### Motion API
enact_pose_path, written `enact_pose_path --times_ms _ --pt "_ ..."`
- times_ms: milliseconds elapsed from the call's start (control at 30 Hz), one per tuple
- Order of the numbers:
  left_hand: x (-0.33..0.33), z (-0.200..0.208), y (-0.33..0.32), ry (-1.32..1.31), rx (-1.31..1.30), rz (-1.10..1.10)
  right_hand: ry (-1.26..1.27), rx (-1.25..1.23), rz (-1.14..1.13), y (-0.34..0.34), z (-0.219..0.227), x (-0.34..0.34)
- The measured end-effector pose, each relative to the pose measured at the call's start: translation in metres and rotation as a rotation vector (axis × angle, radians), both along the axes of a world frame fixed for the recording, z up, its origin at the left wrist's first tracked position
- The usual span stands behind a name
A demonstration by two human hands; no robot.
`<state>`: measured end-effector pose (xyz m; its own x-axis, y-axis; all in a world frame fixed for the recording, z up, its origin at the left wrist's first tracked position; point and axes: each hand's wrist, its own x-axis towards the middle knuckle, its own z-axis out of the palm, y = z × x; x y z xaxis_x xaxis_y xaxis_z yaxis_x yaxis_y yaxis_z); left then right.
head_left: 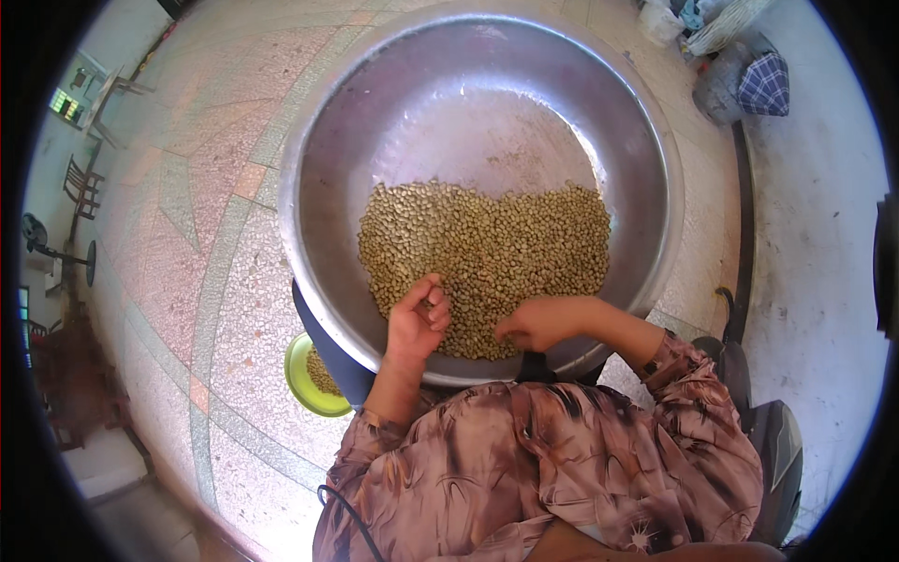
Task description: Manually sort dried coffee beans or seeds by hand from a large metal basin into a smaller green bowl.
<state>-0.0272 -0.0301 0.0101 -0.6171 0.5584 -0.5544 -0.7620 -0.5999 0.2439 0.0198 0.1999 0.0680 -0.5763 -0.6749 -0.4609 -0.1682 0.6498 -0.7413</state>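
A large round metal basin rests in front of me, tilted toward my lap. A heap of pale green-tan beans lies in its near half. My left hand sits at the heap's near left edge, thumb and fingers curled together as if pinching a bean; what is between them is too small to see. My right hand lies on the beans at the near edge, fingers bent down into them.
A small yellow-green bowl with a few beans sits on the patterned stone floor under the basin's left rim. Chairs and a fan stand far left. Bags and a checked cloth lie at the upper right by a white wall.
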Motion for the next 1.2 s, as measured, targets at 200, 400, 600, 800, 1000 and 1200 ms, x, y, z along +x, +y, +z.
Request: enact_pose_path --times_ms 200,400,600,800,1000,1200 --pt "-0.005 -0.005 -0.004 -0.033 0.089 0.086 -0.13 -0.155 -0.046 -0.005 -0.058 0.021" --pt "-0.003 -0.003 -0.008 -0.016 0.081 0.097 0.278 -0.058 -0.155 -0.018 -0.055 -0.017" --pt "-0.001 -0.003 -0.005 0.023 0.039 0.074 0.368 -0.365 -0.746 0.007 -0.049 -0.069" --pt "-0.002 -0.007 -0.006 0.016 0.013 0.085 0.142 -0.53 -1.039 0.029 -0.023 -0.063" --pt "0.005 -0.011 -0.005 0.039 0.018 -0.096 0.032 -0.364 -0.921 0.006 -0.027 -0.051" --pt "0.037 -0.018 0.011 -0.096 0.054 -0.453 0.581 0.015 -0.648 -0.016 -0.059 -0.043"
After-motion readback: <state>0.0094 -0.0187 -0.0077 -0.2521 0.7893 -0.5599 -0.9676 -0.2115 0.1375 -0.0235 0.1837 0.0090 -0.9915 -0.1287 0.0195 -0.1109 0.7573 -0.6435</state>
